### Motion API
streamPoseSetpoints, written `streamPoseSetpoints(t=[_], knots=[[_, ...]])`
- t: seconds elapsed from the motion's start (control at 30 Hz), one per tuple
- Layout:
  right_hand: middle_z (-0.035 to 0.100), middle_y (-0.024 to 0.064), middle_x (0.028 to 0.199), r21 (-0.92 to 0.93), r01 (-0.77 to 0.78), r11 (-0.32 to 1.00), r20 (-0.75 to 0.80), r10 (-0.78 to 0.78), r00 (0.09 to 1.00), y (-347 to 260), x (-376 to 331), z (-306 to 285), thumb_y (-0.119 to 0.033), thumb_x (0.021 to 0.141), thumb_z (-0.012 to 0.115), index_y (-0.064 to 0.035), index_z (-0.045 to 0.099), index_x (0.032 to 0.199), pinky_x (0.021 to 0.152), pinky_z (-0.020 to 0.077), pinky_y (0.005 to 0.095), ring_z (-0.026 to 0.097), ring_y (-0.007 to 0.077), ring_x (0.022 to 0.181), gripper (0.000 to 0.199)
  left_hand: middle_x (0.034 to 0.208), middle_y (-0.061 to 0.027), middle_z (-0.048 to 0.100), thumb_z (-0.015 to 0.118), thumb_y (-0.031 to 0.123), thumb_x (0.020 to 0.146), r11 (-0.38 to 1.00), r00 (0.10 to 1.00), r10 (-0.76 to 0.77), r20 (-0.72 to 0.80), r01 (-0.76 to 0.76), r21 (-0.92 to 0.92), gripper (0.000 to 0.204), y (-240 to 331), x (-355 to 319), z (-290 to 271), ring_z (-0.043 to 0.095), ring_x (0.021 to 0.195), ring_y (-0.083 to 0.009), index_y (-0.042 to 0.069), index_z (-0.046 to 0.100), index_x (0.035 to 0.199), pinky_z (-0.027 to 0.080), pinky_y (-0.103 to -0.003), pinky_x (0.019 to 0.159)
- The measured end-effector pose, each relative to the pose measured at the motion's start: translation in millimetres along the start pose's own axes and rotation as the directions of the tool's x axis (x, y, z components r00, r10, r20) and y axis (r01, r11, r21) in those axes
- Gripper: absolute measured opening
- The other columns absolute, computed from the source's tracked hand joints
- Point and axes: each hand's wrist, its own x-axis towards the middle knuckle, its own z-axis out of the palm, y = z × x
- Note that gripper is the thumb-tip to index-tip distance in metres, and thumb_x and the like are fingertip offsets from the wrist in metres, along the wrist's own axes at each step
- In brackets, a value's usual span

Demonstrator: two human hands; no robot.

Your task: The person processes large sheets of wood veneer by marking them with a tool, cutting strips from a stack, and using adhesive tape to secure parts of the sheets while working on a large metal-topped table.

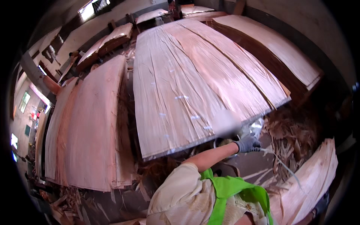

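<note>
In front of me my left hand (pixel 248 143), in a grey glove, reaches across to the right past the near corner of a large stack of wood veneer (pixel 187 82). Its fingers are closed, and a thin pale strip (pixel 281 162) trails from them. Something shiny and clear (pixel 256 126) shows just above this hand, at the stack's edge. At the lower right, my right hand (pixel 322 204), in a dark glove, grips the outer edge of a curved pale veneer sheet (pixel 309 183). Shadow and the picture's rim hide most of its fingers.
Another veneer stack (pixel 92 127) stands on the left, and a long one (pixel 273 45) lies behind on the right. Torn veneer scraps (pixel 290 138) heap up beyond my left hand. More scraps (pixel 71 204) litter the floor at the lower left. Smaller stacks (pixel 116 34) line the far wall.
</note>
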Motion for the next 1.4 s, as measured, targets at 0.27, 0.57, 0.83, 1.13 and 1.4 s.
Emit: streamPoseSetpoints(t=[0.27, 0.57, 0.83, 1.13, 1.4], knots=[[0.061, 0.0067, 0.104, 0.852, -0.249, 0.46, 0.518, -0.675, 0.525, -374, -173, 38, 0.005, 0.083, 0.053, 0.0039, 0.059, 0.107, 0.081, 0.0435, 0.0231, 0.054, 0.011, 0.098, 0.024, 0.066, -0.0034, 0.056, 0.062, 0.027, 0.075, 0.936, 0.979, 0.202, 0.037, -0.204, 0.287, 0.016, 128, -16, -8, 0.055, 0.072, -0.0217, 0.017, 0.057, 0.064, 0.038, -0.038, 0.081], [0.048, -0.0046, 0.058, 0.505, -0.733, 0.456, 0.847, -0.422, 0.322, -275, -239, 53, -0.011, 0.087, 0.061, -0.0038, 0.06, 0.081, 0.042, 0.0308, 0.0194, 0.041, 0.0039, 0.046, 0.009, 0.072, -0.0016, 0.061, 0.057, 0.021, 0.082, 0.994, 0.993, 0.098, 0.061, -0.101, 0.036, 0.012, 136, -48, 38, 0.056, 0.075, -0.0202, 0.015, 0.062, 0.073, 0.042, -0.036, 0.082], [0.039, -0.0048, 0.053, 0.264, -0.943, 0.204, 0.925, -0.33, 0.188, -269, -232, 32, -0.029, 0.09, 0.054, -0.0111, 0.052, 0.076, 0.037, 0.0238, 0.0213, 0.033, 0.0067, 0.039, 0.023, 0.106, -0.0156, 0.061, 0.05, 0.028, 0.093, 0.988, 1.0, -0.016, -0.01, 0.014, -0.156, 0.038, 142, -6, 68, 0.059, 0.098, -0.0263, 0.004, 0.051, 0.123, 0.044, -0.033, 0.088], [0.044, -0.0044, 0.052, -0.009, -0.997, 0.082, 0.823, -0.565, -0.054, -297, -171, 113, -0.028, 0.093, 0.049, -0.0082, 0.057, 0.082, 0.036, 0.0249, 0.0211, 0.034, 0.0072, 0.037, 0.024, 0.088, -0.0084, 0.061, 0.067, 0.014, 0.075, 0.997, 0.996, -0.076, -0.044, 0.076, -0.011, 0.019, 127, 3, 67, 0.057, 0.091, -0.0258, 0.008, 0.063, 0.093, 0.046, -0.036, 0.078], [0.056, 0.0015, 0.061, 0.495, -0.458, 0.738, 0.796, -0.597, -0.101, -334, -98, 230, -0.025, 0.083, 0.063, -0.0042, 0.069, 0.087, 0.049, 0.0404, 0.0256, 0.049, 0.0106, 0.051, 0.022, 0.107, -0.0086, 0.056, 0.065, 0.004, 0.079, 0.675, 0.612, -0.732, -0.299, 0.594, -0.437, 0.015, 34, -70, 68, 0.054, 0.102, -0.0204, 0.001, 0.064, 0.093, 0.042, -0.032, 0.09]])
